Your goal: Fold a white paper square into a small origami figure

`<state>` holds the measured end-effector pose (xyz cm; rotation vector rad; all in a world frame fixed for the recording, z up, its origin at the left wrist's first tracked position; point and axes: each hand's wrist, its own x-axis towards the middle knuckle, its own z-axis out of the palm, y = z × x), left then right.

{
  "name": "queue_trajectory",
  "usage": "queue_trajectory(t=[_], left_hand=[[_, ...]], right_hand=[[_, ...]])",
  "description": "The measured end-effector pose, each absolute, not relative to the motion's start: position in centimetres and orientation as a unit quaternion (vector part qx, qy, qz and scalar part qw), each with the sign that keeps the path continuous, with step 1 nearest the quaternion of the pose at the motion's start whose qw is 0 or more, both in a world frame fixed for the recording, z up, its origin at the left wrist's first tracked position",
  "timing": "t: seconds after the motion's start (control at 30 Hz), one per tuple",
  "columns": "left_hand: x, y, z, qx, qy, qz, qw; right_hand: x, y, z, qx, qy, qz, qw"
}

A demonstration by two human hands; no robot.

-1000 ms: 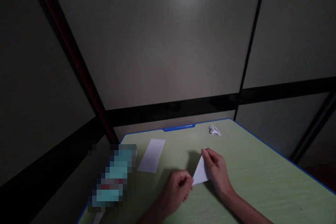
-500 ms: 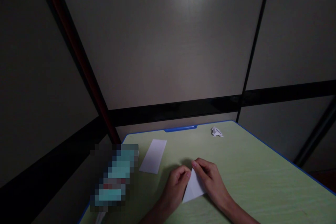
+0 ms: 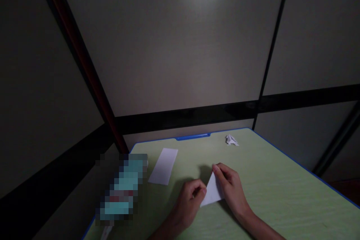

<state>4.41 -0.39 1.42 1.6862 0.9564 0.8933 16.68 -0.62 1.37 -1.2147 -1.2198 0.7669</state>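
Note:
A white folded sheet of paper (image 3: 212,191) is held between my two hands, just above the table's near part. My left hand (image 3: 189,200) pinches its left edge with thumb and curled forefinger. Higher up, my right hand (image 3: 232,187) grips the top corner between thumb and fingers, and its palm covers the right side of the sheet. A small white folded paper figure (image 3: 231,140) sits near the far right corner of the table. To the left of my hands lies a flat white strip of paper (image 3: 163,166).
The pale green table (image 3: 281,187) has a blue edge and a blue groove (image 3: 192,137) at its far side. A pixelated teal object (image 3: 123,187) stands at the left edge. Dark panelled cabinet doors (image 3: 185,52) rise right behind the table.
My right hand has moved up and to the right with the top corner of the paper. My left hand has shifted slightly right, and the hands are farther apart.

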Motion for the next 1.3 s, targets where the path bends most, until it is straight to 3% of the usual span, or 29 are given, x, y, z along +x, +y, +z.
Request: queue_trajectory(t=[0.2,0.37,0.6,0.77,1.03,1.3], left_hand=[[4.4,-0.4,0.8,0.681,0.389,0.370,0.499],[4.1,0.4,0.4,0.614,0.400,0.488,0.474],[3.7,1.4,0.3,0.604,0.446,0.482,0.451],[2.8,2.2,0.2,0.533,0.477,0.549,0.433],[3.8,1.5,0.2,0.582,0.413,0.490,0.501],[3.2,1.7,0.5,0.547,0.487,0.549,0.402]], right_hand=[[18.8,0.6,0.9,-0.541,-0.408,0.292,0.675],[19.9,1.0,1.1,-0.549,-0.368,0.290,0.692],[17.4,0.0,1.8,-0.477,-0.514,0.398,0.592],[16.6,-0.1,1.5,-0.450,-0.563,0.476,0.504],[16.1,-1.3,1.2,-0.442,-0.654,0.431,0.438],[15.6,-1.4,1.5,-0.438,-0.663,0.426,0.433]])
